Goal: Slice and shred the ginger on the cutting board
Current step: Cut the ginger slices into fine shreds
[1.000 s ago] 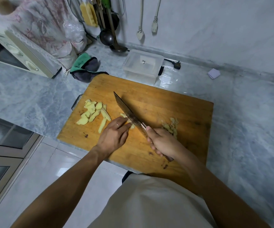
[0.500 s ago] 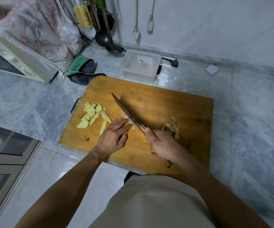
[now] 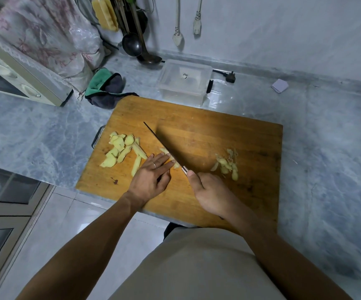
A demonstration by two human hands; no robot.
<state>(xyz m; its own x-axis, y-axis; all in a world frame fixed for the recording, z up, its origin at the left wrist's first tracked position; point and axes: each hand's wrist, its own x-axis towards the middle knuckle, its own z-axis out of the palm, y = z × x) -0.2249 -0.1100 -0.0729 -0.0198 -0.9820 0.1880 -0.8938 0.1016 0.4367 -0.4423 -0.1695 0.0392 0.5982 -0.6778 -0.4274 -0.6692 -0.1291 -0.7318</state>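
The board (image 3: 207, 135) is lying on the grey marble counter (image 3: 34, 135), w/ its near edge at the counter edge. The right hand (image 3: 211, 192) is gripping the knife (image 3: 164, 146) by the handle, fingers curled round it, thumb lying along the top. The blade is seen edge-on, running from the hand up and to the left across the board. The left hand (image 3: 151, 179) is resting flat on the board just left of the blade, fingers straight and close together, a ring on one finger; fingertips are pressing on a small ginger piece (image 3: 171, 158) that is touching the blade. I cannot tell if the edge is already in the piece or only beside it.

A pile of slices (image 3: 121, 149) is sitting on the left part of the board, near the left hand but apart from the knife. Peels (image 3: 227, 164) are lying on the right part, just beyond the right hand.

Behind the board a clear plastic box (image 3: 185, 80) w/ lid is standing, and a green-and-dark cloth (image 3: 105, 87) is lying at the board's far left corner. A ladle (image 3: 132, 44) is hanging at the wall.
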